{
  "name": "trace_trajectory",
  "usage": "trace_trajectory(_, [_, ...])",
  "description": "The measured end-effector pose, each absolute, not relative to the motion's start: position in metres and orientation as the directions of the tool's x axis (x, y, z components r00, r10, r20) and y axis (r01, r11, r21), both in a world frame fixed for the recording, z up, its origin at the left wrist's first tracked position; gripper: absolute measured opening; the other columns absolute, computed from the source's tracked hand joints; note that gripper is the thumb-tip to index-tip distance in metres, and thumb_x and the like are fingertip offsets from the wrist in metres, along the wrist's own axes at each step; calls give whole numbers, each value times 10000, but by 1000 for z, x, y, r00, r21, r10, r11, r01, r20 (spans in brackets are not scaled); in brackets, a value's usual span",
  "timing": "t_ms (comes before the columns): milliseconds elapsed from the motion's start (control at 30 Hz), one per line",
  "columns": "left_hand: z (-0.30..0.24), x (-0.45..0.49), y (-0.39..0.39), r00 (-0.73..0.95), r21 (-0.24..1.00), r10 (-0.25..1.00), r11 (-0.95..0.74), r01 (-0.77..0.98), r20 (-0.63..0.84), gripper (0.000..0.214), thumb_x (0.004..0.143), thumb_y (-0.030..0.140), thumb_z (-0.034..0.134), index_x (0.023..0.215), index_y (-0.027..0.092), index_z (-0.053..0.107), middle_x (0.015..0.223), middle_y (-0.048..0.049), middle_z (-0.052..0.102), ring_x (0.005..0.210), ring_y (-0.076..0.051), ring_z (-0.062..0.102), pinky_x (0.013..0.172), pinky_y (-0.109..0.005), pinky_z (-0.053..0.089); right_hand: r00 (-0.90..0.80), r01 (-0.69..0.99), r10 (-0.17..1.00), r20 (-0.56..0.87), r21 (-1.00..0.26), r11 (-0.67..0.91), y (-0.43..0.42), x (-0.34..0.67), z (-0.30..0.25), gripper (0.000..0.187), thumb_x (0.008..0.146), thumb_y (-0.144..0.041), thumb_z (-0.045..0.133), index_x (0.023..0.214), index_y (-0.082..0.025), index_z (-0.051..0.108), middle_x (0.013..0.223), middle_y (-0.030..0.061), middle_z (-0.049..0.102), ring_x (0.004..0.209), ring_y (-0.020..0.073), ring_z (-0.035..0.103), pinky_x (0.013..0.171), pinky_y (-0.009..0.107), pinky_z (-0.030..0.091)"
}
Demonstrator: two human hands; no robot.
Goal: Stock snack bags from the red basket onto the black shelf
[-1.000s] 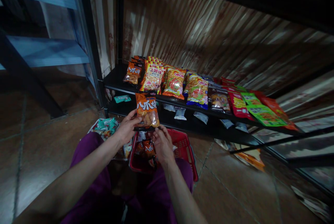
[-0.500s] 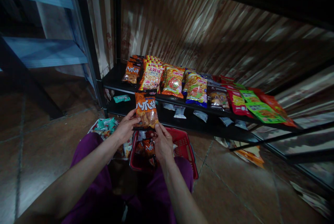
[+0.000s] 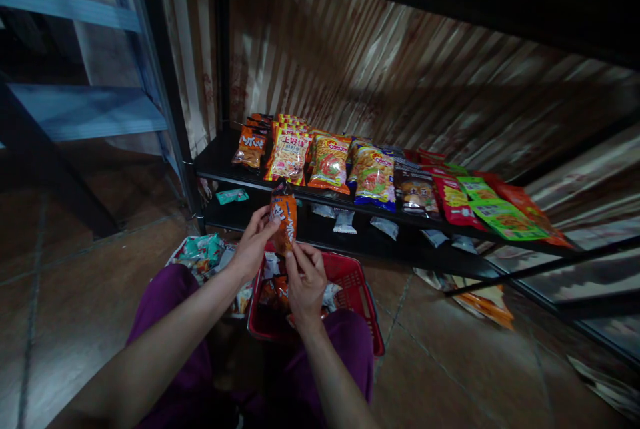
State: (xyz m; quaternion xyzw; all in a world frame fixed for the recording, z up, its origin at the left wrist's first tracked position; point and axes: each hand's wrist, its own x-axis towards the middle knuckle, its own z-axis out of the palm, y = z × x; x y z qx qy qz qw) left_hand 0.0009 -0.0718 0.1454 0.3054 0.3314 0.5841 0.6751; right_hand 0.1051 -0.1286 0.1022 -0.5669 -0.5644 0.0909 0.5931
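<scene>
Both hands hold one orange-and-brown snack bag (image 3: 285, 215), turned partly edge-on in front of the shelf. My left hand (image 3: 256, 242) grips its left side, thumb across the front. The lower right corner is pinched by my right hand (image 3: 305, 275). Below them, a red basket (image 3: 357, 289) stands between my knees with more orange snack bags (image 3: 275, 292) inside. At the left end of the black shelf (image 3: 215, 155) lie matching orange bags (image 3: 250, 147). Beside those are yellow-and-pink snack bags (image 3: 289, 154).
Further right on the shelf sit noodle-snack bags (image 3: 330, 161), blue-edged bags (image 3: 375, 175), brown bags (image 3: 416, 190) and green bags (image 3: 505, 212). The lower shelf holds small silver packets (image 3: 345, 221) and a teal packet (image 3: 233, 196). Another container of packets (image 3: 203, 249) stands left; a blue ladder (image 3: 85, 112) rises beyond.
The snack bag has turned from facing me flat to partly edge-on and come slightly lower. Both hands still hold it. The view has tilted a little.
</scene>
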Motion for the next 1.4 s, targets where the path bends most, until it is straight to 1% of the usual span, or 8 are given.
trace_trajectory(433, [158, 8, -60, 143, 627, 971, 234, -743, -192, 373, 694, 391, 711, 978, 179, 598, 892, -40, 691, 796, -188, 661, 752, -308, 511, 109, 658, 760, 640, -620, 428, -145, 102, 111, 373, 779, -255, 631, 1150, -290, 630, 1027, 87, 618, 970, 217, 571, 852, 379, 476])
trace_trajectory(533, [151, 1, -58, 317, 516, 905, 423, -745, -283, 335, 778, 417, 611, 959, 136, 626, 836, -74, 699, 735, -200, 668, 706, -325, 532, 399, 500, 749, 529, -810, 307, -140, 106, 116, 414, 766, -328, 643, 1167, -234, 599, 1144, 102, 571, 1069, 228, 535, 931, 403, 433])
trace_trajectory(600, [149, -2, -58, 368, 474, 883, 467, -746, -290, 332, 815, 417, 559, 950, 123, 636, 821, -83, 701, 721, -201, 669, 698, -328, 538, 564, 220, 778, 276, -959, 181, -132, 109, 119, 477, 758, -390, 644, 1196, -224, 554, 1227, 99, 538, 1118, 221, 520, 940, 389, 434])
trace_trajectory(700, [147, -3, -59, 400, 452, 875, 484, -749, -274, 334, 830, 411, 535, 946, 115, 640, 811, -89, 702, 728, -206, 671, 712, -332, 538, 443, -298, 886, -138, -955, 0, -123, 111, 122, 531, 701, -444, 694, 1175, -258, 544, 1149, 55, 613, 980, 187, 610, 798, 330, 511])
trace_trajectory(800, [148, -2, -59, 412, 464, 864, 503, -729, -288, 321, 811, 399, 568, 936, 111, 633, 795, -87, 694, 710, -203, 666, 717, -337, 533, 253, -557, 933, -254, -827, -74, -121, 108, 123, 422, 620, -387, 779, 987, -246, 626, 931, 12, 695, 760, 142, 650, 660, 275, 530])
trace_trajectory(900, [149, -3, -55, 300, 557, 923, 384, -736, -240, 285, 735, 370, 677, 905, 150, 612, 813, -45, 681, 711, -170, 652, 727, -308, 516, 250, -628, 929, -272, -776, -58, -122, 105, 120, 309, 574, -319, 820, 815, -219, 655, 804, -11, 707, 663, 111, 639, 648, 255, 536])
trace_trajectory(1033, [154, -6, -48, 75, 667, 990, 137, -733, -121, 297, 639, 346, 770, 793, 173, 584, 745, 26, 646, 683, -109, 608, 719, -237, 477, 298, -632, 906, -301, -773, -49, -124, 106, 115, 357, 561, -284, 827, 874, -228, 665, 847, -8, 718, 709, 122, 657, 678, 262, 548])
trace_trajectory(1400, [157, -9, -37, -53, 766, 985, 91, -637, -162, 300, 563, 326, 780, 746, 161, 609, 661, 22, 643, 589, -113, 568, 615, -236, 442, 288, -577, 914, -285, -814, -72, -134, 105, 101, 385, 565, -316, 821, 905, -223, 665, 853, -5, 716, 717, 123, 654, 675, 253, 525])
